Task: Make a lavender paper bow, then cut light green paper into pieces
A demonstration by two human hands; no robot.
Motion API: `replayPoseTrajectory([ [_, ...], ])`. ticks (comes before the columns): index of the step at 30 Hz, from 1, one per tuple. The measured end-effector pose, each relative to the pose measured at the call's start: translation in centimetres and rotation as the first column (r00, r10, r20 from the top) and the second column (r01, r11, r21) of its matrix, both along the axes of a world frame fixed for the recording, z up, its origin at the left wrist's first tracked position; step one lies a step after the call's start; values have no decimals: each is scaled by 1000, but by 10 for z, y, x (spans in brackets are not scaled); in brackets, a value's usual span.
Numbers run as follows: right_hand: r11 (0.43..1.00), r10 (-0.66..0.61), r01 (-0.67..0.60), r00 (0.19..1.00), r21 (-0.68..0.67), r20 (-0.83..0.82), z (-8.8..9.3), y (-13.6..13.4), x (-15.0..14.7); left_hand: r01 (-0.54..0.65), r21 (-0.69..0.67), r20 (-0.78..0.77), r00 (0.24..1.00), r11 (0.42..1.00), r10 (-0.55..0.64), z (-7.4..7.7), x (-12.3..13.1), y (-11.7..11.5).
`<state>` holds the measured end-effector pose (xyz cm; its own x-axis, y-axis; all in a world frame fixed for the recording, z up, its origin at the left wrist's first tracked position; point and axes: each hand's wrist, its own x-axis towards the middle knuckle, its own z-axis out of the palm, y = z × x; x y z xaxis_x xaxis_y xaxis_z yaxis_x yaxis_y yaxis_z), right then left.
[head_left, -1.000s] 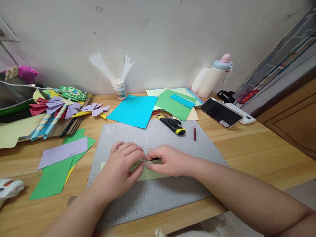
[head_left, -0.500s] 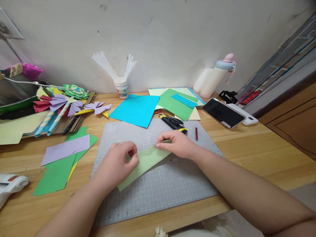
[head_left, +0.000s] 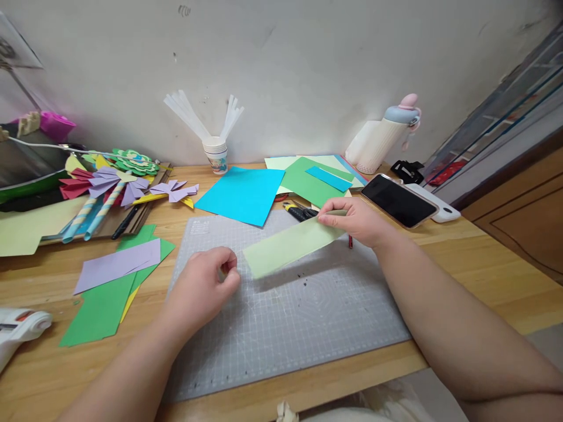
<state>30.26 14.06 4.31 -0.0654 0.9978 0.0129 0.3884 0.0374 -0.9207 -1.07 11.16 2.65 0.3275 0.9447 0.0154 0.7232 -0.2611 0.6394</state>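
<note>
Mat (head_left: 308,328) — unreadable print (head_left: 200,227), fingers (head_left: 335,221) pinching green strip (head_left: 290,246)

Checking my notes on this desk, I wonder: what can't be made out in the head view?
All in the head view:
- Black-and-yellow cutter: lower end hidden by the pale green strip.
- Red pencil: upper part behind the right hand.
- Left hand: curled fingers hide whether it holds anything.
- White object: cut off by the left edge.
</note>
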Motion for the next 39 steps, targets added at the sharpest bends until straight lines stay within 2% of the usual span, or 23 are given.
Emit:
replayPoseTrajectory([
  [3, 998, -52, 47, 992, -40, -115, -5, 1, -3, -40, -40, 103, 994, 998, 44, -2, -1, 2],
  [5, 994, -74, 58, 979, -89, -191, -11, 0, -14, -34, -146, 277, 958, 989, 74, -3, 0, 3],
  [8, 985, -101, 59, 961, -165, -258, -22, -4, -37, 0, -367, 572, 789, 930, 226, -3, 3, 4],
  [10, 976, -96, 38, 957, -212, -272, -28, -8, -50, -22, -444, 631, 702, 896, 330, -3, 3, 5],
  [12, 969, -61, -7, 962, -248, -265, -33, -12, -59, -69, -466, 626, 679, 882, 384, -4, 1, 7],
  [14, 964, -4, -59, 972, -258, -235, -34, -14, -63, -106, -477, 603, 683, 873, 412, -5, -2, 10],
  [17, 979, 39, -70, 986, -190, -164, -30, -19, -65, -158, -494, 555, 700, 855, 450, -8, -6, 12],
  [20, 997, 70, -70, 997, 12, -23, -22, -31, -71, -173, -502, 501, 741, 848, 448, -9, -5, 10],
  [21, 983, 120, -131, 988, 126, 93, -19, -37, -74, -170, -500, 486, 757, 849, 437, -9, -3, 8],
  [23, 921, 208, -286, 935, 264, 286, -15, -50, -84, -152, -497, 463, 786, 854, 409, -7, 2, 4],
  [25, 886, 249, -372, 886, 277, 391, -14, -61, -94, -126, -499, 448, 809, 857, 380, -6, 7, -1],
  [29, 898, 281, -392, 860, 199, 426, -20, -71, -110, -100, -498, 433, 832, 861, 347, -8, 12, -5],
  [32, 910, 299, -378, 883, 169, 363, -27, -70, -113, -109, -484, 435, 831, 868, 347, -9, 12, -4],
  [34, 934, 278, -324, 924, 149, 262, -29, -67, -112, -106, -464, 458, 821, 880, 341, -9, 12, -3],
  [37, 974, 215, -218, 975, -66, -47, -26, -61, -109, -78, -424, 511, 802, 902, 310, -7, 11, -2],
  [39, 943, 145, -221, 946, -248, -291, -20, -58, -108, -66, -408, 530, 795, 911, 295, -7, 11, 0],
])
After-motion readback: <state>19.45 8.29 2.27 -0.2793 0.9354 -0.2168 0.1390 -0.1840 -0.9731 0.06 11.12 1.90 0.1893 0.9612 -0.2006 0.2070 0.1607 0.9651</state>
